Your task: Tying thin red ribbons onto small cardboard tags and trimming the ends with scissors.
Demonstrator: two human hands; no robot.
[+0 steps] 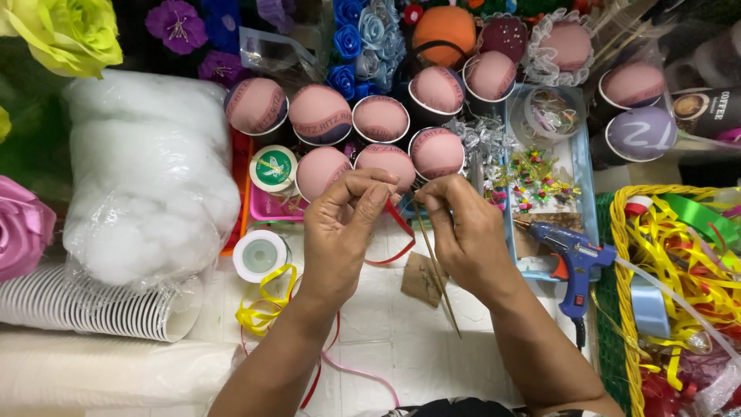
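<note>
My left hand (343, 224) and my right hand (463, 228) meet fingertip to fingertip above the white table. My right hand pinches the top of a thin wooden stick (438, 270) that slants down towards me. My left hand's fingers are closed on a narrow red ribbon (395, 251) that loops down between the hands. Just beyond the hands stand several paper cups topped with pink foam balls (386, 162).
A blue glue gun (575, 259) lies to the right beside a yellow basket (617, 232) of ribbons. A bag of white stuffing (147, 185), stacked white cups (93, 305), tape rolls (261, 255) and a yellow ribbon (266, 305) sit left. Fabric flowers line the back.
</note>
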